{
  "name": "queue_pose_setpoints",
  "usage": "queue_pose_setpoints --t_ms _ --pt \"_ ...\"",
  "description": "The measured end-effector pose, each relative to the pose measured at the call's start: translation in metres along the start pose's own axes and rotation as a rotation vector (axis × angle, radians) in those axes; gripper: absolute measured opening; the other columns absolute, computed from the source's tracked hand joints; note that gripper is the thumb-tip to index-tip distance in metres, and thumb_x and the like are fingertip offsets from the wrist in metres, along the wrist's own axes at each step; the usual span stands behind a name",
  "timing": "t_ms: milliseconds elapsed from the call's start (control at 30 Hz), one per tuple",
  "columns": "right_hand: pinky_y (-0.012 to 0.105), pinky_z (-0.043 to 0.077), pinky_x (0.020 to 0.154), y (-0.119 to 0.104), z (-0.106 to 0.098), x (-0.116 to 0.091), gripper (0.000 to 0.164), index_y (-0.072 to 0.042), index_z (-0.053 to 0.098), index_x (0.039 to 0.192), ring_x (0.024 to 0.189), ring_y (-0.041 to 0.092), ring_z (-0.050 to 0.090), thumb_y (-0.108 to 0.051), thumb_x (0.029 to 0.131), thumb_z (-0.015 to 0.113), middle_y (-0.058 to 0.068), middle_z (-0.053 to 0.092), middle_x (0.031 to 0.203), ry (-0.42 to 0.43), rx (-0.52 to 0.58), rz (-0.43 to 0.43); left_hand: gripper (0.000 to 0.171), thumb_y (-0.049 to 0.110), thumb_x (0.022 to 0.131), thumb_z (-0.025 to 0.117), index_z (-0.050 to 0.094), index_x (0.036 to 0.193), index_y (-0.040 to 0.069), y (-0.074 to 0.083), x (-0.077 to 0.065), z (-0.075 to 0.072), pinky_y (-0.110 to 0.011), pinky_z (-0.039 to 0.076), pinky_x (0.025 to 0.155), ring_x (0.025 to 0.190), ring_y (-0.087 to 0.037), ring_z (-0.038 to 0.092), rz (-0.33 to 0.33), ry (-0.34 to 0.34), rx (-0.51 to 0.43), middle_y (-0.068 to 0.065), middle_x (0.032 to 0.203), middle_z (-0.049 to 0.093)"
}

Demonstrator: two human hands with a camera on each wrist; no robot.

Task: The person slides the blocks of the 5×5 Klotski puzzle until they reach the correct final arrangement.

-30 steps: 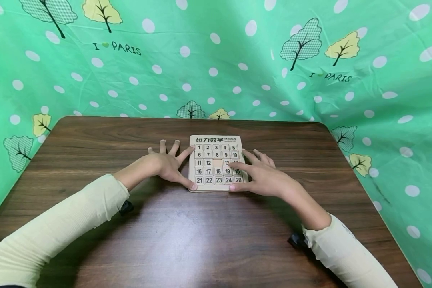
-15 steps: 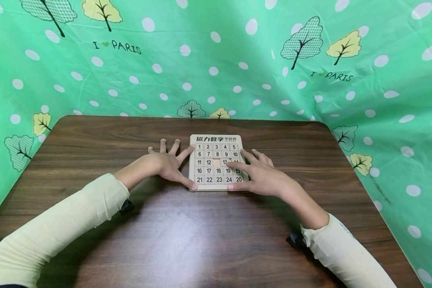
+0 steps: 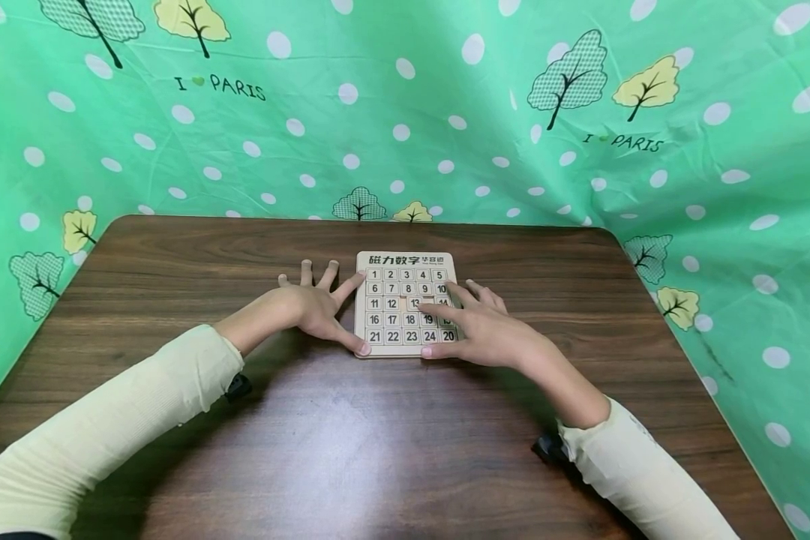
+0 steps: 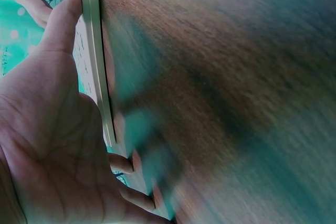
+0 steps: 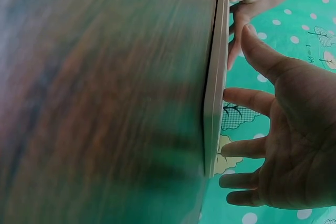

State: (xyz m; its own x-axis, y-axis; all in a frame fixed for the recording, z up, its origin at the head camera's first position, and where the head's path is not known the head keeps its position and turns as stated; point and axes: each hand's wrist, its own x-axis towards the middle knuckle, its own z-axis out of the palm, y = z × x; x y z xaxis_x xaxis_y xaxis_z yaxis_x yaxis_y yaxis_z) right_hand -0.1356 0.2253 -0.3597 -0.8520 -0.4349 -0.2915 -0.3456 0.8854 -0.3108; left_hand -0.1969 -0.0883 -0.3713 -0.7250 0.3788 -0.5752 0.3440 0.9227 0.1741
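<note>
A wooden number slide puzzle [image 3: 393, 351] lies flat on the table, its tiles numbered 1 to 20-odd under a printed heading. With fingers spread, my left hand [image 3: 313, 309] steadies its left side: thumb on the lower left corner, index fingertip at the upper left edge. My right hand [image 3: 496, 330] reaches over the right side, and its index fingertip presses tile 13 [image 3: 415, 304] in the third row. Narrow gaps show on both sides of that tile. The right thumb [image 3: 439, 350] rests at the bottom border, while the other right fingers, fairly straight, hover by tile 10.
The dark wood-grain table [image 3: 297, 450] extends all around the puzzle. Behind it and along both sides hangs a green dotted curtain [image 3: 405, 97] with tree prints. A black strap piece [image 3: 550, 448] hangs under the right wrist, and another [image 3: 238, 387] under the left.
Tile 13 has slid left under my right index finger, narrowing the gap beside tile 12. My right hand has shifted slightly left with it; the left hand stays put.
</note>
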Motion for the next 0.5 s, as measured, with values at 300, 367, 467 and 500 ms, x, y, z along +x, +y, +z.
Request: queue_pose_setpoints --t_ms 300,367,467,500 --pt "0.081 0.010 0.137 -0.0041 0.0000 0.0019 0.082 -0.041 0.049 0.171 0.173 0.059 0.012 -0.072 0.099 0.074 0.023 0.018 0.189 -0.007 -0.003 -0.001 0.148 0.103 0.075 0.069 -0.017 0.179 0.043 -0.0014 0.0044 0.0021 -0.098 0.005 0.122 0.167 -0.067 -0.021 -0.012 -0.004 0.013 -0.024 0.188 -0.019" --pt "0.080 0.010 0.137 -0.0049 0.0000 0.0023 0.082 -0.041 0.049 0.171 0.173 0.059 0.012 -0.072 0.099 0.074 0.022 0.018 0.189 -0.008 0.002 -0.001 0.147 0.102 0.077 0.069 -0.017 0.179 0.043 -0.0010 0.0039 0.0019 -0.098 0.005 0.122 0.167 -0.067 -0.022 -0.012 -0.006 0.015 -0.024 0.188 -0.020" --pt "0.080 0.010 0.137 -0.0061 0.0001 0.0028 0.083 -0.041 0.050 0.171 0.173 0.059 0.011 -0.073 0.099 0.075 0.022 0.017 0.190 -0.012 0.009 0.001 0.145 0.099 0.080 0.070 -0.015 0.181 0.040 0.0002 0.0005 0.0001 -0.099 0.006 0.121 0.166 -0.068 -0.021 0.003 -0.004 0.010 -0.026 0.188 -0.019" --pt "0.080 0.010 0.137 -0.0065 0.0002 0.0029 0.083 -0.041 0.050 0.171 0.174 0.059 0.010 -0.073 0.098 0.075 0.022 0.017 0.190 -0.013 0.012 0.002 0.144 0.098 0.081 0.071 -0.014 0.181 0.038 0.0004 -0.0006 -0.0005 -0.099 0.006 0.121 0.166 -0.068 -0.021 0.008 0.000 0.010 -0.026 0.188 -0.018"
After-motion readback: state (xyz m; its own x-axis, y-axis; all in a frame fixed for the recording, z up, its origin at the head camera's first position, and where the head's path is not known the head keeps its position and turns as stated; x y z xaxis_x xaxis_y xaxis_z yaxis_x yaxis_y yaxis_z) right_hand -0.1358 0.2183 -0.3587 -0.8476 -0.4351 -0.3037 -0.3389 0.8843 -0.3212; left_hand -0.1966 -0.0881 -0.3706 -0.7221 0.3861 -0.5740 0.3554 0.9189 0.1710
